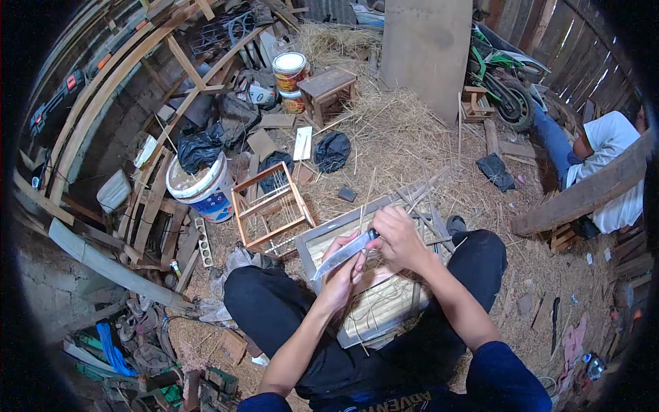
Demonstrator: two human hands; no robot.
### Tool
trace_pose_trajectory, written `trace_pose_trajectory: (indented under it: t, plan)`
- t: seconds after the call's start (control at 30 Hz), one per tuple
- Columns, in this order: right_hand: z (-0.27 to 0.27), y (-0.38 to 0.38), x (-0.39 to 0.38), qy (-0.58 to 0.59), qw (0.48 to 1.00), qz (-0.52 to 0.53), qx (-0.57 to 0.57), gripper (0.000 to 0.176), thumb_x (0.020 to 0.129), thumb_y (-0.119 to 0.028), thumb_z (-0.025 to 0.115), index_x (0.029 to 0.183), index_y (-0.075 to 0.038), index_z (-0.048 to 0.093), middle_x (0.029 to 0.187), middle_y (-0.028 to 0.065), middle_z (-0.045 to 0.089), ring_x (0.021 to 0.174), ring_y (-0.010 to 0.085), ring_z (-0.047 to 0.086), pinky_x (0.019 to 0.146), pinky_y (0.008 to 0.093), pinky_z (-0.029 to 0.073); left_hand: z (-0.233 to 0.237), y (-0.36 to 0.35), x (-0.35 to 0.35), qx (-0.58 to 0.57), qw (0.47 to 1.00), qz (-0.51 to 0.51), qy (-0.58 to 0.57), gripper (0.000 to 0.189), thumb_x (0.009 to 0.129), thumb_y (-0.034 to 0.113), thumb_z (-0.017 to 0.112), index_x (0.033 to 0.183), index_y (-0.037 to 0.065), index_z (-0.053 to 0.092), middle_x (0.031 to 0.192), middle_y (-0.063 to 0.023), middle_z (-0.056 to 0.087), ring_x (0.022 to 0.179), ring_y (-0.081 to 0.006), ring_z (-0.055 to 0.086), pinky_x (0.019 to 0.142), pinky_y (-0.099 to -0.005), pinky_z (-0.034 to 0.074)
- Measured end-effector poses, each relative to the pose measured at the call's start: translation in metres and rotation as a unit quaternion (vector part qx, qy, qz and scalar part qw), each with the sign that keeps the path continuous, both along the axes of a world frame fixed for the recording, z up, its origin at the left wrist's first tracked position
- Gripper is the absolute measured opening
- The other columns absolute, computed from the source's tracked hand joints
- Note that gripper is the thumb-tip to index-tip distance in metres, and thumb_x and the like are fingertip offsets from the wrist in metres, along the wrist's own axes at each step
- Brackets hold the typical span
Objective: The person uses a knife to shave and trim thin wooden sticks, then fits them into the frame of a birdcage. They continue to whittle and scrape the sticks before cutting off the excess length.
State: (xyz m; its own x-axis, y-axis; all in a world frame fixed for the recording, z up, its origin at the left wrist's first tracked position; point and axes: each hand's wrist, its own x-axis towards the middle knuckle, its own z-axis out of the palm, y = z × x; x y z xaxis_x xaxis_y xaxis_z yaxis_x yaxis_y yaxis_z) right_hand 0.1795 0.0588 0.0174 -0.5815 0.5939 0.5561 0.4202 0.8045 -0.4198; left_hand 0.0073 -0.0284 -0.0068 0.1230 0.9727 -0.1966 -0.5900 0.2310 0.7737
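Observation:
A knife (342,255) with a wide pale blade and a dark handle is held above my lap. My right hand (400,237) is closed round its handle. Under and beside the blade, my left hand (338,280) has its fingers closed; what they pinch against the blade is too small to make out. Below both hands lies a slatted wooden panel (374,317) in a grey frame, across my legs. Thin strips and curled shavings are scattered over it. Several thin sticks (420,209) cross at the panel's upper right corner.
A small wooden frame (274,206) stands left of the panel, near a white bucket (209,192) with a black bag. Straw covers the floor ahead. A stool (328,84), paint cans (289,72) and a motorbike (511,103) are farther off. Another person (604,154) sits at right behind a beam (583,196).

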Motion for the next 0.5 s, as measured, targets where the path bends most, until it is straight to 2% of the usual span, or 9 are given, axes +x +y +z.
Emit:
trace_pose_trajectory:
  t: [0.07,0.17,0.23,0.27,0.37,0.4,0.5]
  plan:
    - [0.002,0.0,0.003,-0.01,1.0,-0.013,0.001,0.037,0.086,-0.041,0.063,0.088,-0.004,0.056,0.082,0.011,0.051,0.082,0.0302,0.051,0.075,0.0409,0.038,0.01,-0.001,0.006,0.023,1.0,0.017,0.013,0.027,0.102,0.011,0.057,0.128,0.007,0.05,0.075,-0.0009,0.048,0.056,-0.0032,0.035,0.046,-0.0193,0.026]
    - [0.005,0.001,0.006,-0.022,0.999,-0.042,0.01,0.036,0.086,-0.04,0.064,0.087,-0.004,0.057,0.082,0.0111,0.052,0.081,0.0301,0.051,0.075,0.041,0.039,0.013,-0.003,0.008,-0.015,0.999,0.024,-0.032,0.025,0.102,0.014,0.058,0.124,0.005,0.052,0.072,0.0005,0.046,0.058,-0.0033,0.036,0.046,-0.0195,0.027]
    - [0.008,0.005,0.013,-0.023,0.997,-0.071,0.004,0.034,0.087,-0.038,0.064,0.088,-0.004,0.058,0.083,0.0127,0.053,0.082,0.0315,0.052,0.076,0.0419,0.039,0.019,0.0,0.005,-0.002,1.0,0.016,-0.023,0.024,0.102,0.016,0.059,0.123,0.005,0.054,0.07,0.0021,0.045,0.058,-0.0033,0.037,0.046,-0.0199,0.027]
    - [0.003,0.012,0.019,0.013,0.991,-0.129,-0.01,0.034,0.089,-0.038,0.062,0.088,-0.004,0.058,0.084,0.0138,0.054,0.083,0.0325,0.052,0.077,0.0424,0.039,0.021,0.001,0.003,0.005,1.0,0.011,-0.018,0.024,0.102,0.017,0.059,0.122,0.005,0.055,0.069,0.0029,0.044,0.058,-0.0033,0.037,0.046,-0.0201,0.027]
    - [-0.009,0.049,0.055,0.088,0.944,-0.308,-0.075,0.036,0.097,-0.038,0.055,0.09,-0.003,0.058,0.088,0.0174,0.057,0.086,0.0357,0.053,0.079,0.0443,0.04,0.008,-0.021,0.011,0.035,0.991,-0.062,0.109,0.033,0.102,0.021,0.058,0.131,0.007,0.05,0.069,0.0041,0.044,0.057,-0.0038,0.037,0.045,-0.0206,0.028]
    - [-0.006,0.059,0.069,0.095,0.915,-0.375,-0.113,0.039,0.101,-0.039,0.051,0.09,-0.002,0.058,0.089,0.0188,0.058,0.087,0.037,0.054,0.08,0.0451,0.04,0.012,-0.025,0.017,0.041,0.993,-0.078,0.075,0.035,0.102,0.023,0.059,0.131,0.008,0.05,0.07,0.0033,0.045,0.057,-0.0034,0.039,0.046,-0.0197,0.029]
    - [0.012,0.055,0.077,0.061,0.938,-0.341,-0.028,0.046,0.103,-0.044,0.046,0.091,-0.001,0.057,0.089,0.0189,0.058,0.086,0.0376,0.054,0.078,0.0454,0.04,0.022,-0.011,0.009,-0.015,1.0,-0.003,0.019,0.032,0.104,0.02,0.055,0.133,0.008,0.05,0.067,0.0044,0.042,0.055,-0.0034,0.037,0.047,-0.0197,0.028]
